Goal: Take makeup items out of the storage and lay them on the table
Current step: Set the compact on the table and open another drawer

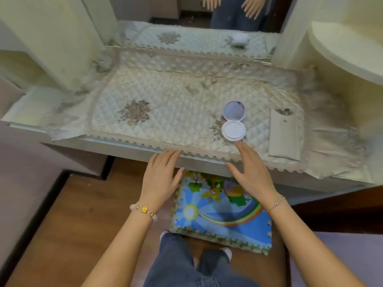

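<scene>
**Open compact on desk, both hands empty at front edge**

Compact (pixel 233 123) is lying open on the quilted cloth (pixel 165 106), right of middle and near the front of the desk (pixel 124 146). The lilac lid is tipping back and the round white base is facing up.

Right hand (pixel 251 172) is hovering over the front edge, palm down. Its fingers (pixel 242 148) are straight and spread, gripping nothing. The longest fingertip is sitting just beside the compact's base; can't tell if it is touching.

Left hand (pixel 160 177) is hovering at the desk edge left of the right hand, well apart from the compact. Its fingers (pixel 165 158) are relaxed and extended, also holding nothing.

A bead bracelet (pixel 144 210) is sitting on the left wrist and a thin chain (pixel 276 204) on the right.

A flat beige case (pixel 285 135) is lying on the cloth just right of the compact, not touching it.

The mirror (pixel 207 13) at the back is reflecting the cloth, the compact and both hands.

A foam mat (pixel 217 212) with a rainbow print is lying on the wood floor (pixel 83 214), partly under the desk.
</scene>
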